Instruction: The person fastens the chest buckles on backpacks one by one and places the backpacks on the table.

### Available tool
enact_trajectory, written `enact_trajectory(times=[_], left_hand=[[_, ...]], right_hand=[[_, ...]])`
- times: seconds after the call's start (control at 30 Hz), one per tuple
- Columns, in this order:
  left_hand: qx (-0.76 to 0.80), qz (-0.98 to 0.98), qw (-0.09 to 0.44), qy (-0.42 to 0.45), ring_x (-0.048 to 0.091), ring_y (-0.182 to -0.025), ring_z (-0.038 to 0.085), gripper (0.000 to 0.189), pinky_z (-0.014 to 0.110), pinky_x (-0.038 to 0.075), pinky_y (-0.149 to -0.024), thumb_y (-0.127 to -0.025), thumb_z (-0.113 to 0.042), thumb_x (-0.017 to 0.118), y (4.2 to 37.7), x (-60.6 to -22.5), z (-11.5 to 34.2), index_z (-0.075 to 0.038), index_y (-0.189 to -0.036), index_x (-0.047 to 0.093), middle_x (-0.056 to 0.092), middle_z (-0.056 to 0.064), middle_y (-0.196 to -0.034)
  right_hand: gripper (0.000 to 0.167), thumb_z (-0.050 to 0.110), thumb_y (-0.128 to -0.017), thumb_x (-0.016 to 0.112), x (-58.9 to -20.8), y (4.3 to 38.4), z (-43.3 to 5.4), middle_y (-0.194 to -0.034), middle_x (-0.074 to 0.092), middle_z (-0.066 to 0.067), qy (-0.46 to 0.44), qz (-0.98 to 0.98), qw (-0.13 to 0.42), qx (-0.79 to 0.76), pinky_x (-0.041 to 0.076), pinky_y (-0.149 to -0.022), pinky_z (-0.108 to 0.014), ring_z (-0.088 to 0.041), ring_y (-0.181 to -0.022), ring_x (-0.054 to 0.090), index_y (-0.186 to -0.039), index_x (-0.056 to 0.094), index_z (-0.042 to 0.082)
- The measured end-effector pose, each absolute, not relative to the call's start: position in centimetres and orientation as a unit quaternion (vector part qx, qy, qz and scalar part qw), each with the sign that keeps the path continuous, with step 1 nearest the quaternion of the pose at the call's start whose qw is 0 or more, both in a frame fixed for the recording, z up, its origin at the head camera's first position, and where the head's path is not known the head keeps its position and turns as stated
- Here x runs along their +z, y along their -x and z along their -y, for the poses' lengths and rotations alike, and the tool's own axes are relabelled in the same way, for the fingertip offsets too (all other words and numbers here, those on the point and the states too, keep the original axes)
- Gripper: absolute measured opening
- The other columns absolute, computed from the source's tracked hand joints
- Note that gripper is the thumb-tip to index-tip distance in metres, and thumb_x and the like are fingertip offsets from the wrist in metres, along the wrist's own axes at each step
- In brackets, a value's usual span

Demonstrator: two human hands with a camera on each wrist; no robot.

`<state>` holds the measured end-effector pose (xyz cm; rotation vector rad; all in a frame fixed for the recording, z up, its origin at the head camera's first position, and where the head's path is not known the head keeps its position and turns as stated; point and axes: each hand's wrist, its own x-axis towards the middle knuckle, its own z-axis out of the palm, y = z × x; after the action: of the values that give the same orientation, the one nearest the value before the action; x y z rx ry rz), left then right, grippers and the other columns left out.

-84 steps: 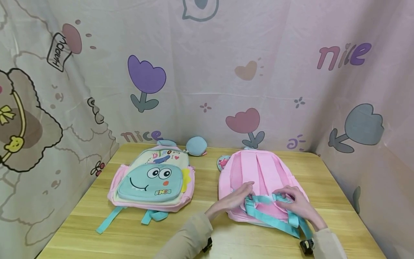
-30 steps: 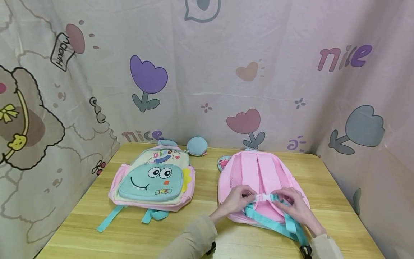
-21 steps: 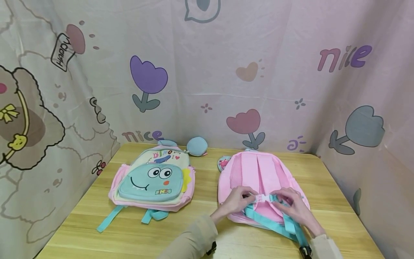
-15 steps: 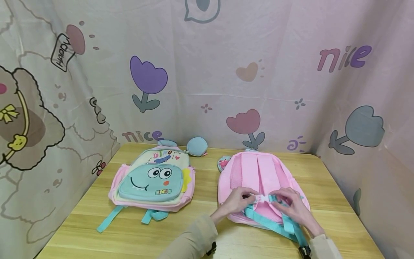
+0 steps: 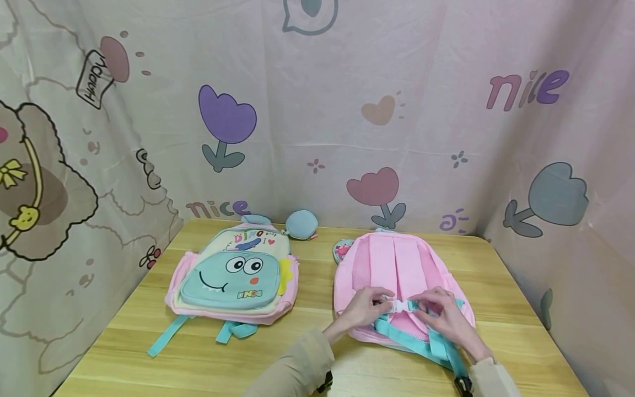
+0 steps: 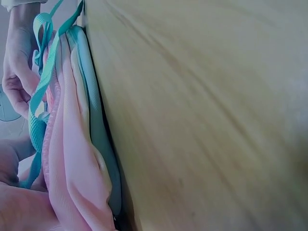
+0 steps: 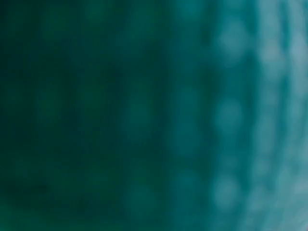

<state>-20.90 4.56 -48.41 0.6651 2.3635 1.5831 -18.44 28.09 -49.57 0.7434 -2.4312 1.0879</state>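
A pink backpack lies with its back panel and shoulder straps up, on the right of the table. Across its lower back runs a chest strap with a whitish plastic side-release buckle; its halves look joined. My left hand pinches the buckle's left end between thumb and fingers. From the other side, my right hand pinches the teal webbing close to the buckle. In the left wrist view, the backpack's pink side shows beside both hands. Blurred teal webbing fills the right wrist view.
A second backpack with a dinosaur face lies to the left, its teal straps trailing toward the front. A round blue pouch sits by its top. Behind the wooden table hangs a printed curtain.
Earlier my left fingers were straighter over the strap; now they pinch the buckle, which shows plainly between my hands. Lately buckle and right hand have shifted slightly left.
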Motion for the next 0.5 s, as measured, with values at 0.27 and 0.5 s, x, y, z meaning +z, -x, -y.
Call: enact_trajectory(times=[0.27, 0.5], left_hand=[[0.537, -0.807, 0.107, -0.221, 0.047, -0.059, -0.003, 0.026, 0.014, 0.037, -0.053, -0.093, -0.009, 0.066, 20.68, -48.52, -4.82, -0.002, -0.118, 0.072, 0.074, 0.007, -0.083], [0.524, -0.813, 0.099, -0.232, 0.049, -0.067, -0.003, 0.021, 0.015, 0.043, -0.064, -0.096, -0.013, 0.064, 20.67, -48.51, -4.91, -0.006, -0.113, 0.076, 0.076, 0.004, -0.091]], right_hand=[[0.03, -0.008, -0.072, 0.08, -49.47, 18.51, -27.74, -0.074, 0.055, 0.009, -0.273, 0.856, 0.18, 0.401, 0.036, -0.064, -0.023, -0.009, -0.07, 0.044, -0.096, 0.076, 0.009], [0.029, -0.01, -0.074, 0.079, -49.28, 18.57, -27.75, -0.074, 0.055, 0.003, -0.273, 0.849, 0.162, 0.423, 0.038, -0.058, -0.023, -0.011, -0.069, 0.046, -0.097, 0.075, 0.007]])
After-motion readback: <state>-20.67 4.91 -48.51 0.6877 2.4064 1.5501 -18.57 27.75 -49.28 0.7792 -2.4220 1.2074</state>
